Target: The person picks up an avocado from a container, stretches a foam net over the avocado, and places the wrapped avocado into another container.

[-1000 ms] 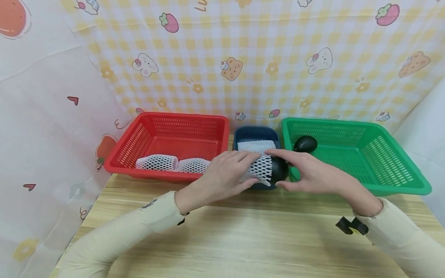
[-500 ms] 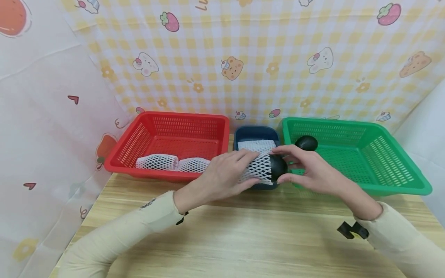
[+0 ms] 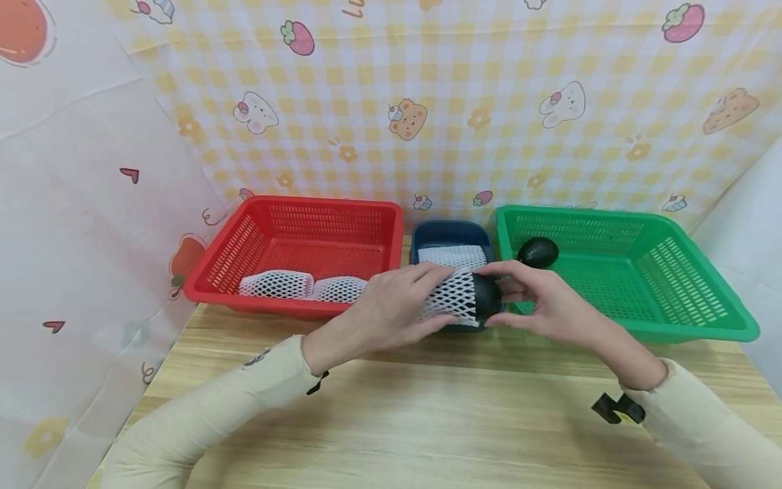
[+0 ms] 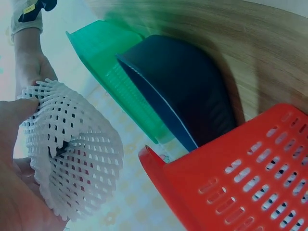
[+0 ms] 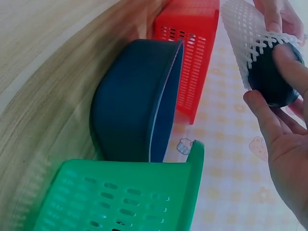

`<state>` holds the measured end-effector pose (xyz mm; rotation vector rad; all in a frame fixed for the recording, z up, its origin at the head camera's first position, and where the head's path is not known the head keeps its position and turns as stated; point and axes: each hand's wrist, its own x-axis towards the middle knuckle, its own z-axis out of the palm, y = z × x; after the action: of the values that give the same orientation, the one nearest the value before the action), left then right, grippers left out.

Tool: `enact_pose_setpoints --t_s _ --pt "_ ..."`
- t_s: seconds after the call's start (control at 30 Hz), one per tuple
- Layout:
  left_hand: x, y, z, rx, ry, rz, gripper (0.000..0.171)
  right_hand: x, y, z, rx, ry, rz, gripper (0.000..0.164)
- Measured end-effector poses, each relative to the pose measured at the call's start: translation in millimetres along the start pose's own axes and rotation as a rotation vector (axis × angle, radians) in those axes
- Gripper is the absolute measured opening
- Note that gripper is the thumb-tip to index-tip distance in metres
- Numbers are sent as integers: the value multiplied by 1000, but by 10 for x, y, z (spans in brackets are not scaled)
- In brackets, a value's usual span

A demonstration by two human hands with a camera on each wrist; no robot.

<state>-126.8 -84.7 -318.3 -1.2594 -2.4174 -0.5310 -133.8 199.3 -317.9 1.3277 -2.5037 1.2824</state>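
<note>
My left hand (image 3: 385,305) grips a white foam net sleeve (image 3: 452,299) over the navy bin (image 3: 449,232). A dark, smooth avocado (image 3: 487,299) sits partway inside, its rounded right end bare. With thumb and fingers, my right hand (image 3: 550,302) holds that bare end near the net's rim. The left wrist view looks into the other mouth of the foam net (image 4: 91,163), which gapes loosely. In the right wrist view, the fingers (image 5: 262,113) and thumb span the avocado (image 5: 269,79). More flat white foam nets (image 3: 452,256) lie in the navy bin.
At left stands a red basket (image 3: 293,309) with net-wrapped pieces (image 3: 276,284) along its near side. A green basket (image 3: 660,333) on the right holds another dark avocado (image 3: 538,252). All stand on a wooden table (image 3: 427,421) before a checked cloth (image 3: 452,149).
The avocado has slid slightly left, a little deeper into the net. My right hand's fingers have shifted from the net's rim onto the avocado's end; my left hand stays nearly still.
</note>
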Motion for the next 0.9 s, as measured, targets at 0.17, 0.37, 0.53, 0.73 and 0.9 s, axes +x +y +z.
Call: enact_pose_setpoints --t_s 0.17,0.37,0.53,0.73,0.9 --pt "-4 -22 -11 -12 2 3 68 -12 0 1 -17 -25 -2 76" --pt "12 -15 -26 -50 -4 8 69 -7 -5 50 -45 -3 -56 75" --pt "32 -6 -40 -72 0 19 71 -3 -38 84 -96 48 -74 75" --pt "43 5 -49 -66 -2 32 72 3 -58 114 -129 131 -116 70" --pt "43 9 -48 -66 -5 36 73 10 -52 131 -109 179 -150 67"
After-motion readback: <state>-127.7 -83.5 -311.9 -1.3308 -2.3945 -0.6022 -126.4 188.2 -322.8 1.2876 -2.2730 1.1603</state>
